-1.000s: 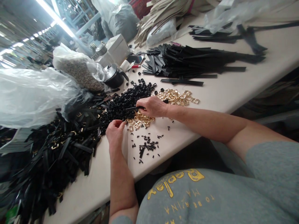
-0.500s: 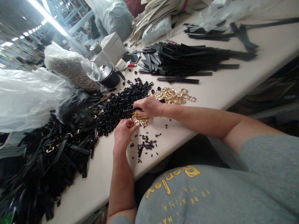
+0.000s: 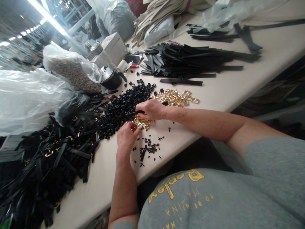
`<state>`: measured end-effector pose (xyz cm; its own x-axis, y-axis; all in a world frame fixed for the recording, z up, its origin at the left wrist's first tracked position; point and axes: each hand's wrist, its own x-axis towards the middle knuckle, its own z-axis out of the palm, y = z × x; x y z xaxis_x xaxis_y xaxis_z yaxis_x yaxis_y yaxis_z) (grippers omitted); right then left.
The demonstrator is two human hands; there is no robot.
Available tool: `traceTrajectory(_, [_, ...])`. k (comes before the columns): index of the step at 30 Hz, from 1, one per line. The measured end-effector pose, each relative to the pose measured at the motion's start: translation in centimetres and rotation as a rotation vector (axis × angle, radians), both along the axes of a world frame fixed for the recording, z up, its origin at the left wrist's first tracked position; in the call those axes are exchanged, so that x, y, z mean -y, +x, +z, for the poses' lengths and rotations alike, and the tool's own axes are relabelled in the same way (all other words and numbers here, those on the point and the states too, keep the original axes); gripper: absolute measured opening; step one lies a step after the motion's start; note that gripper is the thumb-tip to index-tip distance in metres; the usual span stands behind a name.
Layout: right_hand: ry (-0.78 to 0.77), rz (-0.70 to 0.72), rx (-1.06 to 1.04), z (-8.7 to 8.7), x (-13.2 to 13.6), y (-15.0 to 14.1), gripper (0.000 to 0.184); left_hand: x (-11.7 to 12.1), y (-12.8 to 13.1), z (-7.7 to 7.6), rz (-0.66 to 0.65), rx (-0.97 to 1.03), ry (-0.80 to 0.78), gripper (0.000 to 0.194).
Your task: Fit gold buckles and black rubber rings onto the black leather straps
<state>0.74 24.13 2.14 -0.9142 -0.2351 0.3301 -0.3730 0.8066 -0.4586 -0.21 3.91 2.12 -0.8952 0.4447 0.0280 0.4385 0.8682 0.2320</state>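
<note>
My right hand [image 3: 152, 109] is closed around a narrow black strap [image 3: 133, 113], whose one end points left over the black rings while the other shows past the back of the hand. Below it and to the left, my left hand [image 3: 127, 133] has thumb and fingers bent together at the edge of a small heap of gold buckles [image 3: 145, 122]. What lies between those fingertips is too small to make out. A large pile of black rings [image 3: 126, 103] spreads just beyond both hands. More gold buckles [image 3: 177, 97] lie behind my right wrist.
Short black bits [image 3: 149, 147] are scattered near the table edge. Black straps [image 3: 186, 58] are stacked at the back. At left lies a mound of straps with gold buckles [image 3: 64, 149], beside clear plastic bags [image 3: 28, 98]. A black lidded pot [image 3: 111, 77] and a phone [image 3: 132, 59] stand behind.
Both hands stay almost where they were, with the black strap still in my right hand. The view has shifted only slightly.
</note>
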Motion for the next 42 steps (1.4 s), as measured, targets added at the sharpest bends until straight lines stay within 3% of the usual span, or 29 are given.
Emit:
traceTrajectory(9, [-0.014,0.012,-0.021,-0.1,0.0,0.0,0.021,-0.4,-0.1,-1.0,-0.057,-0.102,0.014,0.019])
traceTrajectory(18, [-0.003,0.015,-0.01,-0.1,0.1,0.0,0.022,-1.9,0.8,-0.8,-0.03,-0.2,-0.129,0.022])
traceTrajectory(31, [0.0,0.024,0.011,0.0,0.1,0.1,0.021,-2.2,1.1,-0.3,-0.017,-0.178,-0.174,0.023])
traceTrajectory(37, [0.001,0.012,0.008,-0.1,0.0,0.0,0.022,-1.6,0.3,-0.9,0.027,-0.175,-0.084,0.027])
traceTrajectory(42, [-0.012,-0.003,0.002,-0.1,-0.1,-0.2,0.023,-0.2,-0.7,-1.2,0.108,0.03,0.266,0.027])
